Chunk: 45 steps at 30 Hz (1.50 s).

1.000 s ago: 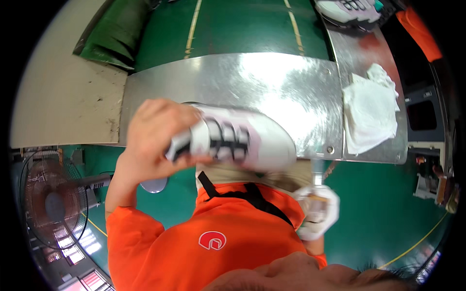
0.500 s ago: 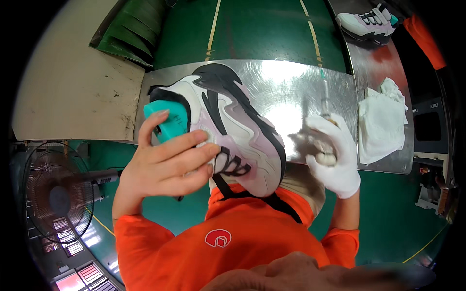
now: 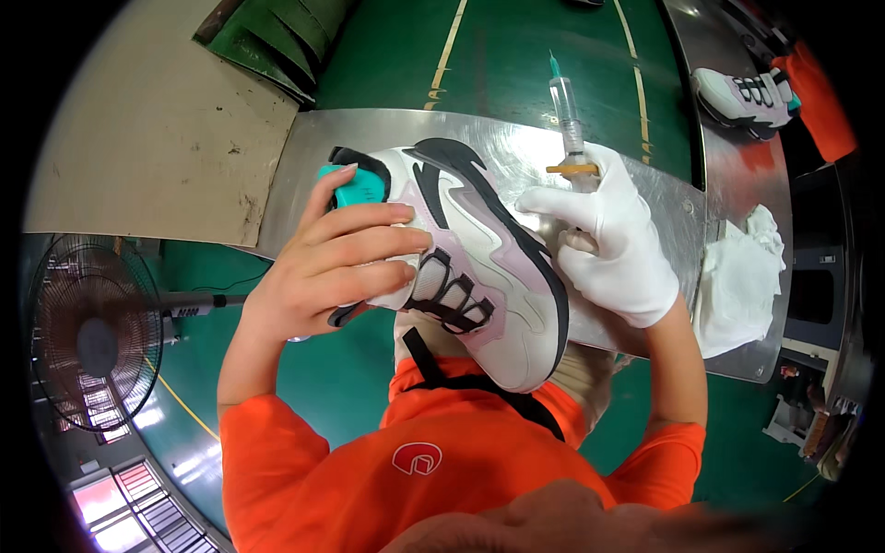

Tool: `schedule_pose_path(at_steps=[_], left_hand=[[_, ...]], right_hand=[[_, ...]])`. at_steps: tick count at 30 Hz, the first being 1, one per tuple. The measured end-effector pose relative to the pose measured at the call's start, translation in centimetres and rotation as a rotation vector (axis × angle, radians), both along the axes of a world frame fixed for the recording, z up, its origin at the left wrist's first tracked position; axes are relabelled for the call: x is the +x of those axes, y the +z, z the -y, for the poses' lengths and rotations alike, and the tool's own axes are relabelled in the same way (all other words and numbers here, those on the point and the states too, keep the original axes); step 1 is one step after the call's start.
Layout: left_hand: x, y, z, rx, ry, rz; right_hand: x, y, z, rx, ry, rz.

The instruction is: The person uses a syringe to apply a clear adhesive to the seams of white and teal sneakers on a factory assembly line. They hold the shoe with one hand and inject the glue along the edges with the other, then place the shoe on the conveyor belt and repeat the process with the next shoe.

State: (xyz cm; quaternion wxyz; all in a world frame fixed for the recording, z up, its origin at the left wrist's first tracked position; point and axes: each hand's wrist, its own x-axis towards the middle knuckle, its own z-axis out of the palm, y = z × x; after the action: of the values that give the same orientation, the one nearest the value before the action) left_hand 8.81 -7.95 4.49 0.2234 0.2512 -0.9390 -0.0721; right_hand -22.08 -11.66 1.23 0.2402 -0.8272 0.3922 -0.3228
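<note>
The shoe [image 3: 479, 249] is held over the near part of the metal table [image 3: 369, 129], with its toe turned toward the person's body and reaching past the table edge; whether its underside touches the metal cannot be told. It is gripped at the heel half by the bare left hand [image 3: 318, 267], whose fingers are closed over the upper, while one finger is laid on the teal insert [image 3: 364, 189] in the opening. The thumb of this hand is hidden. By such a hold, it seems, the side wall and the black sole edge [image 3: 559, 309] are left uncovered and are turned toward the other hand. There, the syringe [image 3: 564, 111] is held in a narrow grip by the gloved right hand [image 3: 622, 240], close to the orange flange [image 3: 573, 170]. Its needle [image 3: 554, 66] is pointed away from the body, well apart from the shoe, probably for safety. White cloths [image 3: 737, 286] are piled at the right, perhaps to be within easy reach, and another shoe [image 3: 742, 97] is placed farther off.
</note>
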Motion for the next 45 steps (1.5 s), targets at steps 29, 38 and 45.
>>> schedule_pose_path(at_steps=[29, 38, 45], left_hand=[[-0.1, 0.1, -0.1, 0.008, 0.033, -0.007], [0.0, -0.3, -0.1, 0.012, 0.029, -0.053], [0.0, -0.2, -0.3, 0.018, 0.028, -0.060]], right_hand=[[0.4, 0.7, 2.8, -0.353, 0.142, -0.280], [1.7, 0.2, 2.6, -0.354, 0.118, -0.130], [2.1, 0.1, 2.7, -0.370, 0.147, -0.167]])
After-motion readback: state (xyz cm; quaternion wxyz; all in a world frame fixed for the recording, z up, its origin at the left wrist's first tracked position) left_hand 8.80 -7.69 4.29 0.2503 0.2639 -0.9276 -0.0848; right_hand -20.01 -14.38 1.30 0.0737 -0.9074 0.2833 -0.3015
